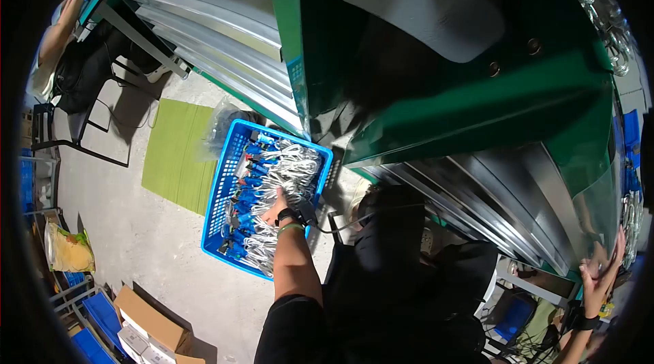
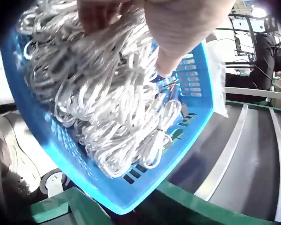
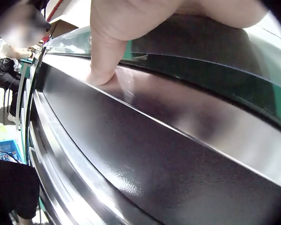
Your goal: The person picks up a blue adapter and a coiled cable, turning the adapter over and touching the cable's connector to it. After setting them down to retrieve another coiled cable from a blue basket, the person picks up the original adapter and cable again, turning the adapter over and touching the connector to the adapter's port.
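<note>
A blue plastic basket stands on the floor, filled with coiled white cables that have blue connector ends. My left hand reaches down into it and grips a bundle of the white cables. In the left wrist view, that hand's thumb and fingers lie on either side of the bundle, with the fingertips partly hidden. Far to the right, my right hand rests at the edge of the green workbench. Its thumb touches the bench's metal rim in the right wrist view.
Beside the basket lie a green mat and a clear plastic bag. A cardboard box stands at the lower left. Another person sits at the upper left. More bundled cables lie on the bench at the far right.
</note>
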A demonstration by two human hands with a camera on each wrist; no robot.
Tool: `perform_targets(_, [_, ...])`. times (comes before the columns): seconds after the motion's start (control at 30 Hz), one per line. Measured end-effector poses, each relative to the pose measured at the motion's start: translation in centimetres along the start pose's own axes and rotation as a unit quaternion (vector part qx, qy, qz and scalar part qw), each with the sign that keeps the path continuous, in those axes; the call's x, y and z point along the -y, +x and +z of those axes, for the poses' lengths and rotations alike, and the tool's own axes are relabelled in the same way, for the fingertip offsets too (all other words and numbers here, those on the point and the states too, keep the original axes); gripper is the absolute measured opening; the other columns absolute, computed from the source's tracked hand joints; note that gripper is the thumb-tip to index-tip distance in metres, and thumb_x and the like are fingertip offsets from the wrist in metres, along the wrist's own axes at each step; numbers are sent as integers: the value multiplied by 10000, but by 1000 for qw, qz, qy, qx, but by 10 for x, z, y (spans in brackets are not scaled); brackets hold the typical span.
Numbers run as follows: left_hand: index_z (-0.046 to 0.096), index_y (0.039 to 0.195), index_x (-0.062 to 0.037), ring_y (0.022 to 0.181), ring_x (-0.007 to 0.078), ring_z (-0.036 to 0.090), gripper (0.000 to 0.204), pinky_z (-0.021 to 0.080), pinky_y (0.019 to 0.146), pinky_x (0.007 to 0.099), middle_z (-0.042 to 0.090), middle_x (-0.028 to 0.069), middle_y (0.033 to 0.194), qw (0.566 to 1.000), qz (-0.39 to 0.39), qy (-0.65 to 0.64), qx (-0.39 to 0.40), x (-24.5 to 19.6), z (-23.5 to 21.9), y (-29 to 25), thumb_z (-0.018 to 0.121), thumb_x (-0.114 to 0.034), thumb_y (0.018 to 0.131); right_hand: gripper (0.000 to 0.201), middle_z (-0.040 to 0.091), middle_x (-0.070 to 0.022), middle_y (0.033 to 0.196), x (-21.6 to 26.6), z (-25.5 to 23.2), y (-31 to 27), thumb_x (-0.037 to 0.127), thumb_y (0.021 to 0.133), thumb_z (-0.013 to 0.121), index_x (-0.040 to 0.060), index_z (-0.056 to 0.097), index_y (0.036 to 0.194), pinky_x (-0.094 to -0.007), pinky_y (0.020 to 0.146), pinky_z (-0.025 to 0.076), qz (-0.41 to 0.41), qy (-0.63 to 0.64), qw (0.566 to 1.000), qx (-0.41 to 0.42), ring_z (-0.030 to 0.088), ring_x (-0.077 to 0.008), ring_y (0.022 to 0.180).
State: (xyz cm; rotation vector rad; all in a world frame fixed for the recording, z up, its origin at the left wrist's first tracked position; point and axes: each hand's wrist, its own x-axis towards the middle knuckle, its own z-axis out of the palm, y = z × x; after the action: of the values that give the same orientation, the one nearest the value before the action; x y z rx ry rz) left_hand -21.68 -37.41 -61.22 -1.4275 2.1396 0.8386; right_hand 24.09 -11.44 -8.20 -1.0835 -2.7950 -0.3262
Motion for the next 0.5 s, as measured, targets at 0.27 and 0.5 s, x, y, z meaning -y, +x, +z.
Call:
perform_targets(0.27, [513, 972, 111, 759, 275, 614, 607, 508, 693, 356, 628, 178, 887, 977, -55, -162, 129, -13, 10, 42, 788, -240, 560, 764, 249, -155, 1406, 0, 0, 2, 274, 747, 660, 52, 266, 1362, -426, 987, 359, 3, 5, 1000, 2, 273, -289, 1289])
perform_targets(0.5, [579, 868, -68, 724, 186, 539, 287, 440, 625, 339, 583, 46, 817, 844, 59, -305, 436, 36, 2, 131, 598, -319, 730, 785, 243, -160, 1415, -2, 2, 0, 229, 735, 670, 22, 247, 1363, -390, 1077, 195, 15, 61, 998, -5, 250, -297, 1309])
